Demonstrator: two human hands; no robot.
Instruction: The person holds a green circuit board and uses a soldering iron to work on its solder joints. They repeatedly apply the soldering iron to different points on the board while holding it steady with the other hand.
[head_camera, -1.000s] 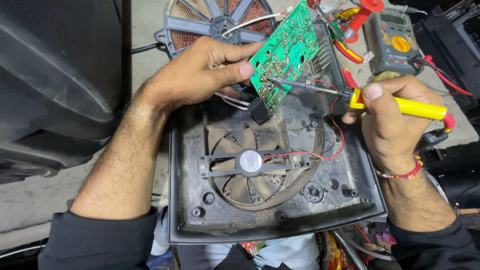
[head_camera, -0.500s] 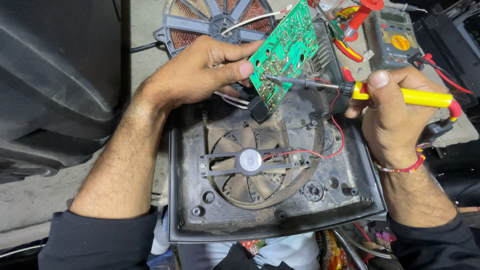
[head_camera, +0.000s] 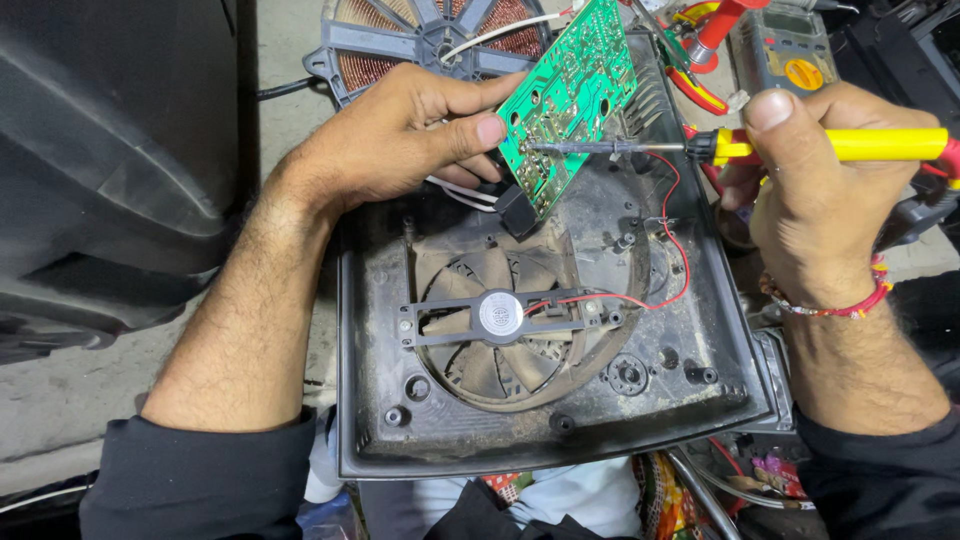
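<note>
The left hand (head_camera: 400, 140) tilts a green circuit board (head_camera: 570, 95) above the dusty fan housing (head_camera: 540, 350). The right hand (head_camera: 830, 190) grips a yellow soldering iron (head_camera: 800, 146), its tip seemingly touching the board.

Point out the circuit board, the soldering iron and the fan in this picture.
circuit board (head_camera: 570, 100): head view, on the middle of its green face.
soldering iron (head_camera: 860, 145): head view, on the yellow handle.
fan (head_camera: 500, 315): head view, on the round hub at its centre.
</note>
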